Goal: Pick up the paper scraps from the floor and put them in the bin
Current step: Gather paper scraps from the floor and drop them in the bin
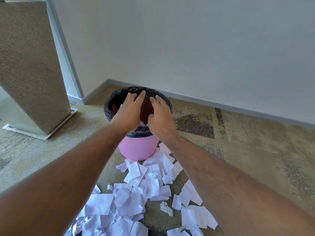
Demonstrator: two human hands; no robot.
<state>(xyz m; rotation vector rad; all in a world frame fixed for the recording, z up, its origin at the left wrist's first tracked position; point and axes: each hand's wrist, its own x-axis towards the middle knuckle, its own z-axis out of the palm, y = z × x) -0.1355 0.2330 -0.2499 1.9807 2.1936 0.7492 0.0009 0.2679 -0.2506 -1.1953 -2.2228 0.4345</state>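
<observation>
Our left hand [128,109] and right hand [161,116] hover palm-down over the bin [138,149], fingers loosely spread, holding nothing we can see; a white scrap [142,123] shows between them. Paper scraps [136,193] litter the carpet [247,150] at 6 o'clock; wall [187,48] at 12.
</observation>
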